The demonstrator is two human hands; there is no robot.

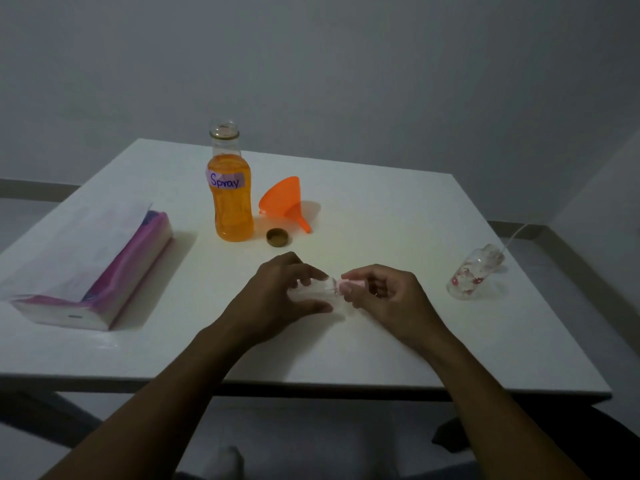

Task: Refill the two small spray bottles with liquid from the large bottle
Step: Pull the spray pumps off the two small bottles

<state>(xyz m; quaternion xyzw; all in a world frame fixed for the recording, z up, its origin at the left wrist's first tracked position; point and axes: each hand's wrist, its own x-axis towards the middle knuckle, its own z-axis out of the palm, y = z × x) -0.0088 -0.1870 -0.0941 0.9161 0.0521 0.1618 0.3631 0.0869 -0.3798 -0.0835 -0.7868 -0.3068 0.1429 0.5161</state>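
At the centre of the white surface, our left hand holds a small clear spray bottle on its side, while our right hand pinches its pink cap. The large open bottle of orange liquid stands at 11 o'clock beside an orange funnel and a loose lid. The second spray bottle lies at 3 o'clock.

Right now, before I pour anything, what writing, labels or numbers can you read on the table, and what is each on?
"Spray": handwritten on a pale label on the large bottle of orange liquid.
Floral spray bottle at the right: a flower print only, no readable words.
Pink tissue pack at the left: any print is too blurred to read.
Funnel and cap: no text visible.
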